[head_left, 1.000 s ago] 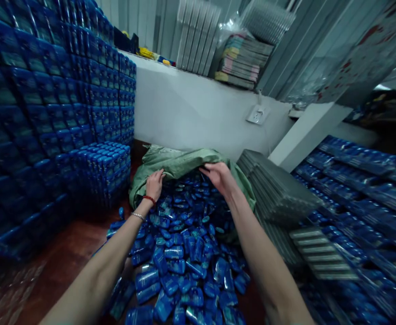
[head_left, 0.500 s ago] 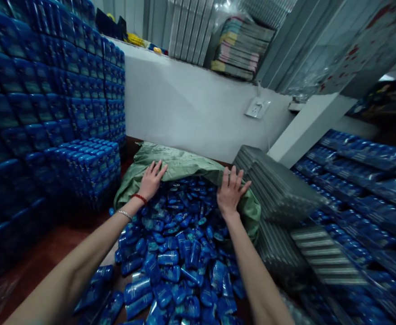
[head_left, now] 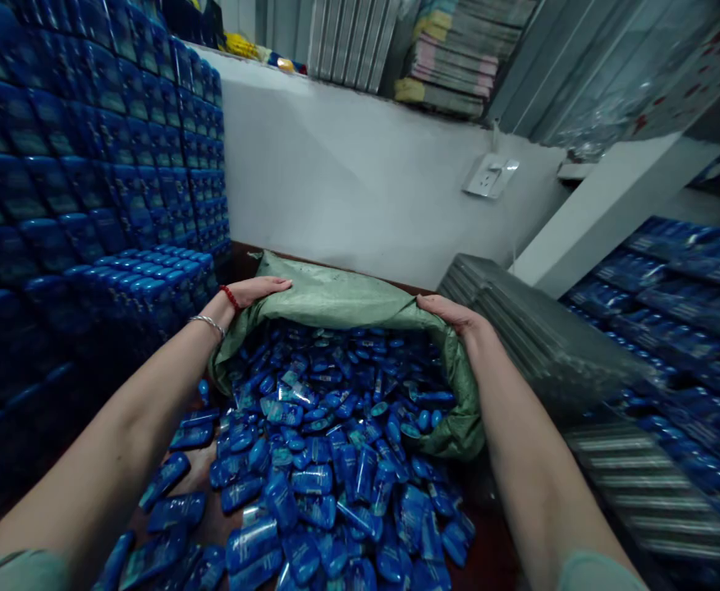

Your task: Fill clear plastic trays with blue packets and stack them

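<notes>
Packing/storage room of a small factory: blue packet stacks wall-high, loose blue packets spilling from a green sack, clear trays piled alongside.

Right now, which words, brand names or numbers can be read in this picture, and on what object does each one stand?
No text can be read.
Small blue packets spilling from the green sack: pale label marks, too blurred.
Stacked blue packs at the left: label patches, too small.
Pile of coloured booklets on the ledge: no legible print.
Wall socket: no marking visible.
</notes>
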### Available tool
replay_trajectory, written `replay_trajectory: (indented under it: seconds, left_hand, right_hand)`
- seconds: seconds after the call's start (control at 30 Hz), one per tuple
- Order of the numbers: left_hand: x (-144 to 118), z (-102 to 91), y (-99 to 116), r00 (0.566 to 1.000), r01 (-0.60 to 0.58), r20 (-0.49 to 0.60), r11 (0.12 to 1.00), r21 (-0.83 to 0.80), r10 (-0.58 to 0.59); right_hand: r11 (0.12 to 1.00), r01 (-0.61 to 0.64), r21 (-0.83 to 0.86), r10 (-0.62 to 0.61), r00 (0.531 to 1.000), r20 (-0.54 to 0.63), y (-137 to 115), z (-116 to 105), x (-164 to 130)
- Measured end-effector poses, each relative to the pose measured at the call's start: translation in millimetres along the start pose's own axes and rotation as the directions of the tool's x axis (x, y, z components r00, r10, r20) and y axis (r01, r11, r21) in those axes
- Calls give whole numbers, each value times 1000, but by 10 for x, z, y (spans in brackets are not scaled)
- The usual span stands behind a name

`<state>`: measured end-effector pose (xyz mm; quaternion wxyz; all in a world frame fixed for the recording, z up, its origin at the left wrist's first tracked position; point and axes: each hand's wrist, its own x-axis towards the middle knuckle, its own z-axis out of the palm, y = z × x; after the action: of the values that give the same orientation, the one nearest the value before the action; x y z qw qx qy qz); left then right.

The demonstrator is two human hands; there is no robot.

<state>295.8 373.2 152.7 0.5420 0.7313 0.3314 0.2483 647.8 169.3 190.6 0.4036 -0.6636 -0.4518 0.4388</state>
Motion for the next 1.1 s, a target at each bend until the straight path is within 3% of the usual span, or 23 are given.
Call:
replay_trajectory:
  seconds: [0.03,0.07,0.13,0.17,0.23,0.27,0.33,0.4,0.47,0.5,0.53,0.57,0.63,0.67,0.73,0.77,0.8,0.83,0.87,0.93,1.0,1.03,1.1]
  left_hand:
    - [5,75,23,990,-66,-119,996,58,73]
    - [-9,173,46,948,-147,-260,978,148,182]
    - [-93,451,73,774,-308,-418,859,410,477]
    - [-149,625,72,694,-376,-378,756,535,613]
    - [-237,995,45,637,-514,-87,506,693,766]
    - [-249,1159,29,635,-562,42,424,711,772]
    - [-188,1366,36,678,-588,147,412,696,720]
    - [-48,1346,148,769,-536,109,541,648,630]
    - [91,1113,376,842,-472,75,663,581,534]
    - [139,948,516,855,-466,82,690,553,512]
    - [169,774,659,856,-471,88,701,535,509]
    - [181,608,791,856,-480,96,712,513,508]
    - [170,361,982,847,-500,75,741,448,526]
    - [158,292,1029,836,-515,40,757,403,547]
    - [144,259,1034,801,-554,-54,772,313,597]
    - [144,280,1004,780,-576,-90,767,283,620]
    - [149,315,964,762,-597,-102,755,272,639]
    - [157,358,921,748,-614,-92,739,278,657]
    - [165,404,882,738,-628,-66,719,299,672]
    - [174,495,817,723,-636,-6,669,385,691]
    - [159,571,758,720,-601,0,624,500,694]
    - [134,598,720,724,-567,-18,609,555,689]
    - [24,628,599,743,-483,-55,591,645,667]
  right_hand:
    - [999,4,47,-3,1000,-29,17,-2,23]
    - [995,13,97,-7,998,-65,27,2,41]
    - [979,39,200,-10,989,-145,19,29,63]
    - [973,57,223,-16,983,-185,4,50,65]
    - [975,91,201,-40,969,-245,-34,90,51]
    - [979,99,176,-50,963,-267,-54,102,39]
    - [988,105,114,-65,948,-312,-90,101,13]
    - [993,111,49,-85,924,-372,-127,74,-14]
    - [992,123,-24,-121,885,-451,-167,75,-56]
    - [983,148,-107,-182,837,-516,-184,111,-90]
    - [955,180,-234,-286,759,-585,-197,183,-135]
    - [894,206,-399,-430,648,-628,-200,296,-190]
    - [635,220,-741,-749,410,-520,-169,634,-318]
    - [473,245,-846,-857,354,-376,-137,837,-378]
    - [152,389,-908,-933,360,-2,-64,1213,-449]
    - [47,460,-887,-913,379,148,-39,1347,-449]
    - [21,489,-872,-890,407,207,-33,1423,-421]
    - [47,482,-875,-879,435,193,-49,1438,-371]
    - [129,443,-887,-891,444,92,-87,1399,-305]
    - [299,402,-865,-907,403,-126,-193,1228,-162]
    - [380,395,-836,-880,432,-196,-262,1086,-57]
    - [397,403,-825,-853,494,-169,-255,1069,-31]
    - [405,410,-817,-739,673,-29,-134,1167,-35]
